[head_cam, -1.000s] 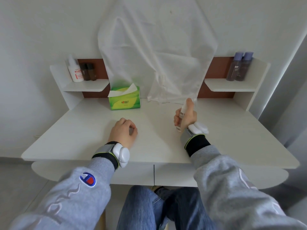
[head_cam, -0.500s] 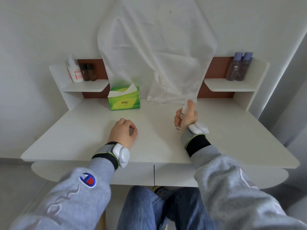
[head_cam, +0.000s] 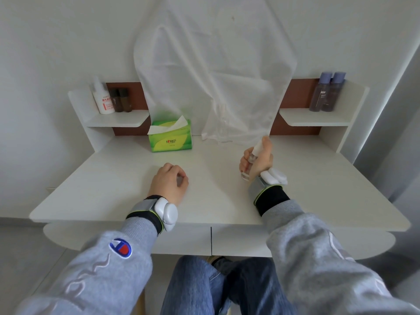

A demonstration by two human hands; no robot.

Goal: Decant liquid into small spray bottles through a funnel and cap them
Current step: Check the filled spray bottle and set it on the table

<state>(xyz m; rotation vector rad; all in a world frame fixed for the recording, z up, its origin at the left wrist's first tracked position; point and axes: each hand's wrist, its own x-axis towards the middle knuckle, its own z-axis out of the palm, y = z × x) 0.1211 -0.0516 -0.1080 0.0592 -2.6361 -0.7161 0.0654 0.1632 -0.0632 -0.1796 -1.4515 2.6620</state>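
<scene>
Small clear spray bottle (head_cam: 246,175) is in the right hand (head_cam: 258,161), over the right half of the desk (head_cam: 318,178). It's tilted, spray head pointing away from the person; can't tell if the base touches the top. Fingers wrap the body and the thumb lies up along the spray head. The head looks fitted, so capping is prob. done or nearly. Liquid level can't be read.

Risks:
- Thumb on the head = accidental press, and mist goes twd the plastic sheet (head_cam: 216,64) on the wall.
- If the head isn't screwed tight, the tilt lets liquid seep at the neck. Wet plastic gets slick and the bottle could slide thru the grip.

Left hand (head_cam: 169,183) rests on the desk, well apart from the bottle. Its fingers are curled under; can't tell if they have hold of anything.

No funnel in view, so any top-up w/o one likely spills. Tissue box (head_cam: 170,140) stands near the back, handy for wipes. White bottle (head_cam: 103,98) sits on the left shelf, purple-capped bottles (head_cam: 327,92) on the right.
</scene>
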